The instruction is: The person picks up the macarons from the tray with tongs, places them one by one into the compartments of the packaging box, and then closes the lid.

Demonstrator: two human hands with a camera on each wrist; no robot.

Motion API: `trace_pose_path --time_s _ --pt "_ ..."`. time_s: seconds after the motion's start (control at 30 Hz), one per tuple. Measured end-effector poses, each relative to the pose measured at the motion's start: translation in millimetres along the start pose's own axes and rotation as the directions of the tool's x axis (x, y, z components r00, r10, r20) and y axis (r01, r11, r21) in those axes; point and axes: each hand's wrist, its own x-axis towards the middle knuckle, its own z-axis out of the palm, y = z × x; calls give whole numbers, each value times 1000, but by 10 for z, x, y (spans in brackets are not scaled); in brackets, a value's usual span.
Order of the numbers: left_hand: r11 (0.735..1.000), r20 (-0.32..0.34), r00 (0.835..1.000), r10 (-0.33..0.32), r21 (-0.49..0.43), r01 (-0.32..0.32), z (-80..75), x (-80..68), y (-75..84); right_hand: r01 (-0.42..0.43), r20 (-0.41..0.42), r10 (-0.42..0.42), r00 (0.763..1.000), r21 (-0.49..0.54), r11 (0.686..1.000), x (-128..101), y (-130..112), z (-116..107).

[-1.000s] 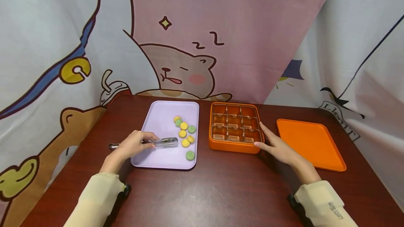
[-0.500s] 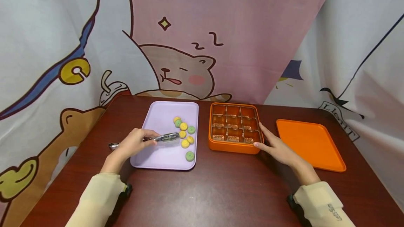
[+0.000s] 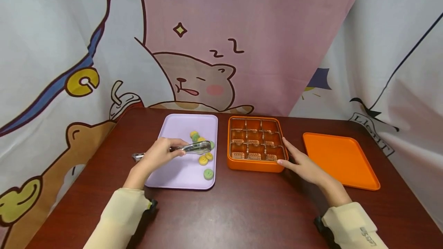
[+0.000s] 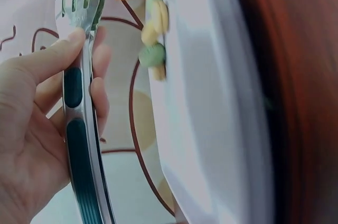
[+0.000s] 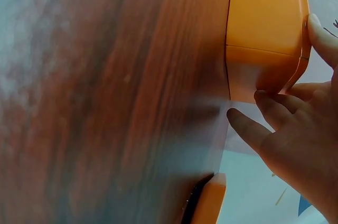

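Note:
My left hand (image 3: 160, 153) grips metal serving tongs (image 3: 199, 147), held over the lilac tray (image 3: 173, 176). In the left wrist view the slotted tongs (image 4: 83, 2) have dark green handle grips, and something green shows through and beside the slots; whether it is pinched I cannot tell. Several small round yellow and green pieces, like cookies, lie on the tray, including a yellow one (image 3: 203, 160) and a green one (image 3: 208, 174). My right hand (image 3: 304, 166) rests against the near right corner of the orange box (image 3: 254, 166), its thumb and fairly straight fingers touching the box.
A clear divided insert (image 3: 254, 137) with several compartments sits in the box. To the right lies a flat orange lid-like tray (image 3: 340, 160). Everything stands on a dark wooden table (image 3: 221, 214), with a printed cloth (image 3: 270, 49) behind it.
My left hand has moved right and slightly lifted the tongs, whose tips now cover some of the yellow and green pieces. The right hand stays at the box corner.

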Motion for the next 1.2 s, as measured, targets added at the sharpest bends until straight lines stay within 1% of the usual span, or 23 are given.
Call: trace_pose_path --time_s 0.17,0.33,0.47,0.63,0.7,0.8,0.87,0.93,1.0,1.07,1.2 --pt "998 -24 997 68 -13 -68 65 139 178 5 3 -5 1000 0 1000 -6 -2 -3" --pt "992 -27 992 120 -24 -120 167 301 369 8 -3 -8 1000 4 1000 -30 1 -4" --pt "991 -2 991 130 -40 -130 267 422 500 3 -2 -3 1000 5 1000 -36 12 0" --pt "991 -11 991 130 -38 -130 390 535 649 20 5 -20 1000 27 999 -20 12 -7" --pt "990 5 991 137 -41 -137 459 592 730 17 0 -17 1000 29 999 -61 26 -28" --pt "985 40 985 165 -59 -163 569 707 862 -7 -24 7 1000 20 1000 -151 56 -83" --pt "983 50 983 175 -64 -172 620 759 931 -16 -35 17 999 20 1000 -187 65 -99" --pt "986 42 986 162 -53 -160 655 782 973 -13 -34 14 999 23 1000 -180 62 -87" --pt "990 38 990 137 -38 -136 672 778 990 0 -24 1 1000 29 1000 -143 47 -54" --pt "992 42 991 126 -29 -124 688 773 999 6 -15 -5 1000 35 999 -101 30 -17" --pt "988 46 987 152 -11 -152 732 806 1037 10 -17 -9 1000 40 999 -38 18 17"
